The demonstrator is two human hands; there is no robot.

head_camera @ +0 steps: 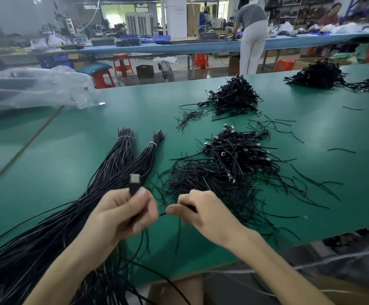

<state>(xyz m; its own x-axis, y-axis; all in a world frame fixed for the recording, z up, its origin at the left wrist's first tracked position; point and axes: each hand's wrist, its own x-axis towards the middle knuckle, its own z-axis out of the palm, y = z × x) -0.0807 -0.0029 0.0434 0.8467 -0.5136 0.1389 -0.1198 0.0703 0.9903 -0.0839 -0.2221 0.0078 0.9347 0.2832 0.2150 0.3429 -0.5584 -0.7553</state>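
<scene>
My left hand point(122, 214) grips a black USB cable just below its plug point(134, 182), which points up with the metal end showing. My right hand point(203, 213) pinches a thin black wire point(190, 208) between thumb and fingers, close beside the left hand. Loose ends of cable hang down below both hands. Two long bundles of black cable point(113, 172), each tied with a white band near the far end, lie on the green table point(69, 150) to the left. A heap of short coiled USB cables and black ties point(229, 164) lies just beyond my right hand.
Another heap of coiled cables point(234, 95) sits farther back, and a third point(317, 75) at the far right. A clear plastic bag point(31, 89) lies at the back left. Beyond the table are red stools, a long blue workbench and a standing person point(253, 34).
</scene>
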